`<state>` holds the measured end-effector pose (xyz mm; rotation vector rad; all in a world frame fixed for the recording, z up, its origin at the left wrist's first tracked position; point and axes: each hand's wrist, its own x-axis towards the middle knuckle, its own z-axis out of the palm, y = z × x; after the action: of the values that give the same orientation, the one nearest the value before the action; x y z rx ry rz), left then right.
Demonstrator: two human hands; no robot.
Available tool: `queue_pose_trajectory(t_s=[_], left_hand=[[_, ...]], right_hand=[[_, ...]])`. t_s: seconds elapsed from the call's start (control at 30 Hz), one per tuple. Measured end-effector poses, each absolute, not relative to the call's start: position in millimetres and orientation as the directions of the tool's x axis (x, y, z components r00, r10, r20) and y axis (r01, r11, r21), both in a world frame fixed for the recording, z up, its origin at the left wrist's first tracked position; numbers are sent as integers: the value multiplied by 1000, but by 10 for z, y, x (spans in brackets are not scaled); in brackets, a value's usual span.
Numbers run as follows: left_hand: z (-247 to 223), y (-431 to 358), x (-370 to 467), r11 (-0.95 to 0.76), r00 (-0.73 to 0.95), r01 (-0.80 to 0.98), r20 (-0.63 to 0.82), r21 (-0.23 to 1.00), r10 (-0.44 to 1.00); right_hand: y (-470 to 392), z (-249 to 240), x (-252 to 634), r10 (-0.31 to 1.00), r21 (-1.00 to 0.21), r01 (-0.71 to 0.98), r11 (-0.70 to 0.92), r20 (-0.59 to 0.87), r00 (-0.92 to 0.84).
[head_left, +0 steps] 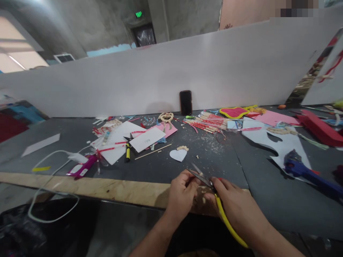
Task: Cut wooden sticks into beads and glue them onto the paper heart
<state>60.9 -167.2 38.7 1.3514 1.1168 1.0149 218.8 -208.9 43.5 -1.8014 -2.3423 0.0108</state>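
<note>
My right hand [233, 200] is wrapped round a pair of scissors [200, 175] with a yellow handle. Their blades are parted and point up and left, towards my left hand [183, 194]. The fingers of that hand are pinched together beside the blades; whatever is between them is too small or too hidden to name. Just beyond, on the dark table, lies a white paper heart [178, 155] with small pale beige pieces [183, 148] along its upper right edge. A loose beige crumb [197, 157] sits to the right of the heart.
A thin wooden stick [152, 151], yellow-handled pliers [128, 151] and a white card [148, 139] lie left of the heart. Bundled red-and-beige sticks [209, 122] are behind it, near a phone [185, 102] against the white partition [120, 85]. A blue glue gun [305, 171] lies right.
</note>
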Motion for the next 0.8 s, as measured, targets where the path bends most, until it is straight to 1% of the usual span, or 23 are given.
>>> queue_pose_trajectory(t_s=[0.07, 0.13, 0.27, 0.4, 0.53, 0.6, 0.73, 0.8], left_hand=[[385, -1680, 612, -46, 180, 121, 24, 992, 983], [377, -1680, 616, -50, 178, 107, 30, 993, 984], [365, -1669, 620, 50, 216, 11, -52, 999, 975], [427, -1661, 600, 130, 275, -19, -120, 991, 954], [500, -1649, 584, 209, 331, -64, -177, 976, 927], [498, -1646, 592, 214, 329, -76, -178, 974, 927], [423, -1658, 626, 160, 280, -100, -127, 982, 952], [380, -1666, 639, 164, 253, -133, -126, 978, 959]], right_hand=[[-2112, 423, 2183, 956, -118, 956, 267, 153, -248], [-2126, 417, 2181, 952, -119, 955, 273, 179, -250], [-2127, 435, 2178, 937, -113, 954, 279, 250, -244], [-2124, 451, 2170, 917, -113, 942, 317, 292, -273], [-2118, 425, 2172, 895, -80, 937, 339, 336, -295], [-2104, 414, 2181, 897, -68, 938, 341, 321, -303], [-2071, 422, 2191, 927, -78, 944, 322, 230, -297], [-2058, 428, 2190, 932, -79, 944, 321, 205, -300]])
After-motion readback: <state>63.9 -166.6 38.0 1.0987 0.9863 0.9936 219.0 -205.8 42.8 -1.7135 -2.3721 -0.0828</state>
